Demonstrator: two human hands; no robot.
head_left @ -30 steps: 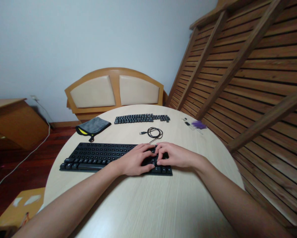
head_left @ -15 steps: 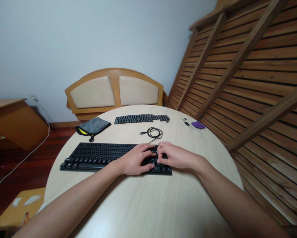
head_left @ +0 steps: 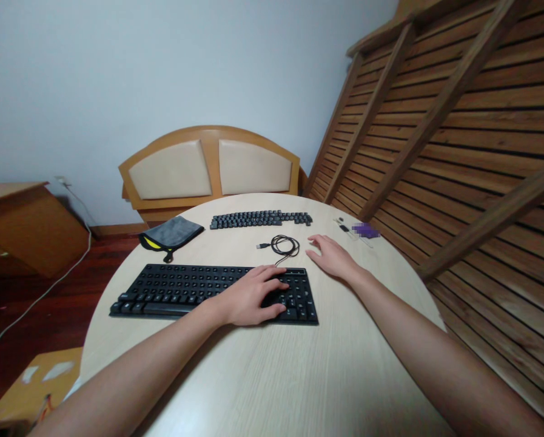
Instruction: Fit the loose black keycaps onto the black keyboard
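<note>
I see the round pale tabletop (head_left: 262, 376) carrying a black keyboard (head_left: 181, 288) on its near left part. My left hand (head_left: 248, 297) rests on the keyboard's right end, its grip loose, fingers curled over the keys and holding nothing. My right hand (head_left: 333, 258) lies flat and empty just right of the keyboard's far corner. Farther off sit a row of keycaps (head_left: 260, 218), a grey cloth (head_left: 171, 233) and a coiled cable (head_left: 283, 245).
</note>
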